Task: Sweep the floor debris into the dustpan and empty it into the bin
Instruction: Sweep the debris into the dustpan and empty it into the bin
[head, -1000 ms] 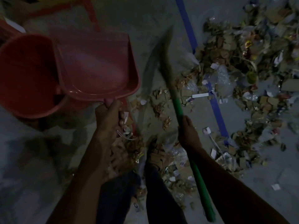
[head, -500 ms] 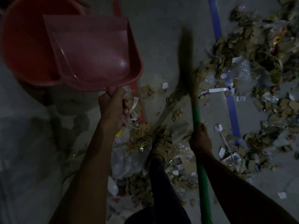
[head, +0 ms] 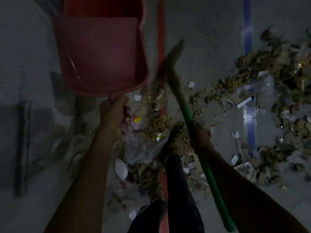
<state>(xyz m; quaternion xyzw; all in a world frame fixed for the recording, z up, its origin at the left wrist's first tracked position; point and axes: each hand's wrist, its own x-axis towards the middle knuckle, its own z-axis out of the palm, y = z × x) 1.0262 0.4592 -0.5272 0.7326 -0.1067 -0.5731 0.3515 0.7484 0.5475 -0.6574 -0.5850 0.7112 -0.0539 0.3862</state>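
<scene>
My left hand [head: 114, 113] grips the handle of a pink dustpan [head: 102, 58], held up over a red bin [head: 104, 7] at the top of the view. The pan looks bare inside. My right hand [head: 200, 137] grips the green handle of a broom [head: 186, 113], whose blurred bristle head points up toward the top centre. Cardboard scraps, paper bits and plastic debris [head: 262, 91] lie spread on the grey floor to the right and around my feet.
A red floor line [head: 161, 39] runs top to bottom through the middle, a blue one [head: 248, 39] on the right. My sandalled feet [head: 178, 137] stand among the scraps. A dark flat strip [head: 22, 148] lies on the floor at left.
The dustpan has moved further over the red bin, which now sits at the top edge. The view swung left, and the broom tilted more to the left.
</scene>
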